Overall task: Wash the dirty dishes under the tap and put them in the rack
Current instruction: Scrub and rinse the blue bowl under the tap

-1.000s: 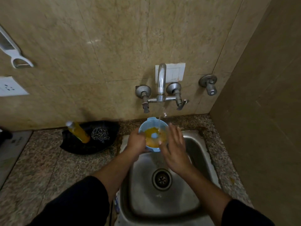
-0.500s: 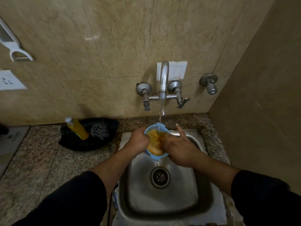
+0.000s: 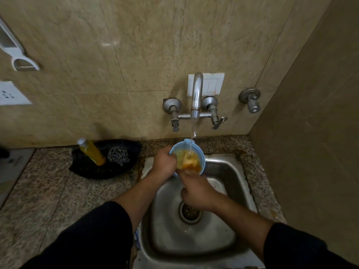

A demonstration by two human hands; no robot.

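Centre of the frame, above the steel sink (image 3: 229, 171): a small blue bowl (image 3: 201, 159) sits right under the tap (image 3: 196, 94), and a thin stream of water (image 3: 194, 131) drops straight into it. Inside the bowl there is orange-yellow residue, wet and smeared across the bottom.

The left hand (image 3: 163, 164) is clenched on the bowl's left rim, thumb over the edge, tilting the opening toward the camera. The right hand (image 3: 196, 189) comes in from lower right, its fingers curled up against the bowl's near edge and reaching into the orange mess; whether it grips the rim or only rubs inside, I cannot tell. Both forearms are bare, dark sleeves pushed back toward the bottom of the frame.

Below the hands, the round drain (image 3: 189, 211) lies in the middle of the basin.

Left of centre, on the speckled granite counter (image 3: 58, 191), a black dish (image 3: 87, 167) holds a yellow bottle (image 3: 92, 152) with a white cap, leaning, and a ball of steel wool (image 3: 118, 156) just beside it. No label on the bottle can be read.

Upper left, a white peeler-like tool (image 3: 17, 53) hangs on the tiled wall, with a white socket (image 3: 10, 93) below it. Behind the tap, a white switch plate (image 3: 212, 84); to the right, a separate metal valve (image 3: 250, 99). No writing is legible anywhere.
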